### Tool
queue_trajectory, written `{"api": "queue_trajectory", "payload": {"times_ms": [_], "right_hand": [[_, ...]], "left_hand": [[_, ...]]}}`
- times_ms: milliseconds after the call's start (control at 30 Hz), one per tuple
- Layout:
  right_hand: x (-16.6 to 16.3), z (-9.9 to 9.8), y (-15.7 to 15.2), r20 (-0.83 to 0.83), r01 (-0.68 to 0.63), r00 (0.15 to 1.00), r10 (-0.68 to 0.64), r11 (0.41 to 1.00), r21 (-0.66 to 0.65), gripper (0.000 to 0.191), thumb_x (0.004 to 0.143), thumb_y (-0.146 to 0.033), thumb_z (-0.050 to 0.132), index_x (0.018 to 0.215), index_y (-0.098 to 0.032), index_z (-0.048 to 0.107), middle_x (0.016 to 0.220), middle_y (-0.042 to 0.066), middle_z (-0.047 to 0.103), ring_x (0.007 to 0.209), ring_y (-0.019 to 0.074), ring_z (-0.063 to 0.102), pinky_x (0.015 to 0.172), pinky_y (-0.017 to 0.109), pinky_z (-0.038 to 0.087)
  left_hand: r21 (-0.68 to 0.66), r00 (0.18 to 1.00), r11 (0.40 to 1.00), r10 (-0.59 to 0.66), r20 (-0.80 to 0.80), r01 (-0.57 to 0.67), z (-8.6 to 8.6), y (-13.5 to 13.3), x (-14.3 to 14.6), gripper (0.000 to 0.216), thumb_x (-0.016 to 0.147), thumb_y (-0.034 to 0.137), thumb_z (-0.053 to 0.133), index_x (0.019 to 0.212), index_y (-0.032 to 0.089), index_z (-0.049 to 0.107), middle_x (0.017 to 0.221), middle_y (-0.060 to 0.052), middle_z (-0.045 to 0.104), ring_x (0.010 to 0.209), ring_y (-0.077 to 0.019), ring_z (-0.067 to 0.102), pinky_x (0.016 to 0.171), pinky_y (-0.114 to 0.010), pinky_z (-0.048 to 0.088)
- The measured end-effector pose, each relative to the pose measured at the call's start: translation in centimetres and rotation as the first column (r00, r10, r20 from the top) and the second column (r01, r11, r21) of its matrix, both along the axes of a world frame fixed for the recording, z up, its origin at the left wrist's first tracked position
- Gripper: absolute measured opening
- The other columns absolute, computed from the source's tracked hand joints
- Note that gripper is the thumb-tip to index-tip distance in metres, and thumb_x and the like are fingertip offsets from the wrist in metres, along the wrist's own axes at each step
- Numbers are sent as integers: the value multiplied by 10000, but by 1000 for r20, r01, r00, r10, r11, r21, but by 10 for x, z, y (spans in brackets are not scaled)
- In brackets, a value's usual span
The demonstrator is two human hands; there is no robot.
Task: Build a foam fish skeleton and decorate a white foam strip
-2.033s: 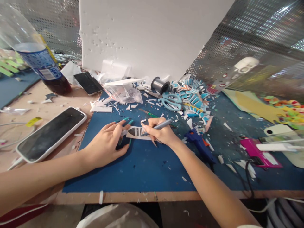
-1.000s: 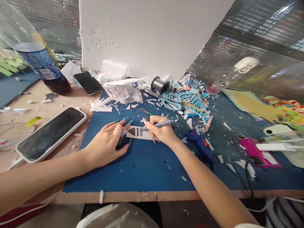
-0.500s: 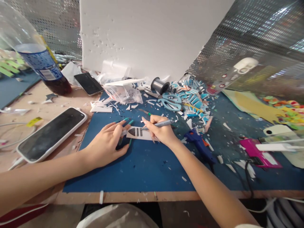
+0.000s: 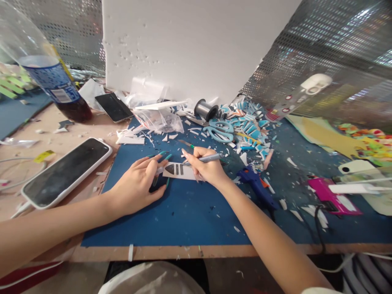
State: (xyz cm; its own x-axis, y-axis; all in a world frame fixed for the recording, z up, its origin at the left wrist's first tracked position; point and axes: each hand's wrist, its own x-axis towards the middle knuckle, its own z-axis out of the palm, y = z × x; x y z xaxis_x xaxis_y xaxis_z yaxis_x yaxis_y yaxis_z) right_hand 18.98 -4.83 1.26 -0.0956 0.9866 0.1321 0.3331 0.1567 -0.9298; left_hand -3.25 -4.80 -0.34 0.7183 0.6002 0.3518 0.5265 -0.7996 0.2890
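A narrow white strip (image 4: 188, 173) with dark shapes drawn on it lies on the blue cutting mat (image 4: 190, 216). My left hand (image 4: 141, 182) grips its left end between fingers and thumb; a small translucent item, whose kind I cannot make out, shows by the index finger. Closed round a grey marker pen (image 4: 212, 157), my right hand (image 4: 207, 166) rests over the strip's right part. The pen's tip meets the strip beside the dark bars. Just beyond the hands lies a craft knife (image 4: 187, 144), partly hidden by my right hand.
Light-blue scissors (image 4: 219, 131), a wire spool (image 4: 206, 109) and blue-white scraps (image 4: 249, 126) lie behind the hands. A blue glue gun (image 4: 259, 188) is beside my right forearm. Leftward are a phone (image 4: 67, 173) and a cola bottle (image 4: 65, 92). A white foam board (image 4: 196, 45) stands behind.
My right hand and the marker pen have shifted very slightly left along the strip. My left hand and the strip stay in place.
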Motion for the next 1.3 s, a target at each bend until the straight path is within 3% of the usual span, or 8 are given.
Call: {"api": "queue_trajectory", "payload": {"times_ms": [567, 1300], "right_hand": [[6, -2, -1, -18, -158, 987, 157, 986, -52, 415, 821, -268, 572, 483, -209, 338, 338, -84, 398, 296, 57, 389, 372, 193, 286], [8, -3, 0, 24, -128, 991, 129, 991, -39, 439, 817, -301, 574, 473, -203, 320, 342, -86, 376, 296, 45, 375, 371, 186, 303]], "left_hand": [[-5, 1000, 1000, -3, 4, 3, -1, 0, 0, 293, 853, 291, 502, 1094, 151, 410, 1244, -148, 618, 1250, -292, 509, 975, -462, 469], [38, 1000, 999, -6, -11, 6, 0, 1, 0, 371, 855, 296, 506, 1159, 114, 395, 1258, -168, 604, 1209, -290, 547, 963, -450, 486]]}}
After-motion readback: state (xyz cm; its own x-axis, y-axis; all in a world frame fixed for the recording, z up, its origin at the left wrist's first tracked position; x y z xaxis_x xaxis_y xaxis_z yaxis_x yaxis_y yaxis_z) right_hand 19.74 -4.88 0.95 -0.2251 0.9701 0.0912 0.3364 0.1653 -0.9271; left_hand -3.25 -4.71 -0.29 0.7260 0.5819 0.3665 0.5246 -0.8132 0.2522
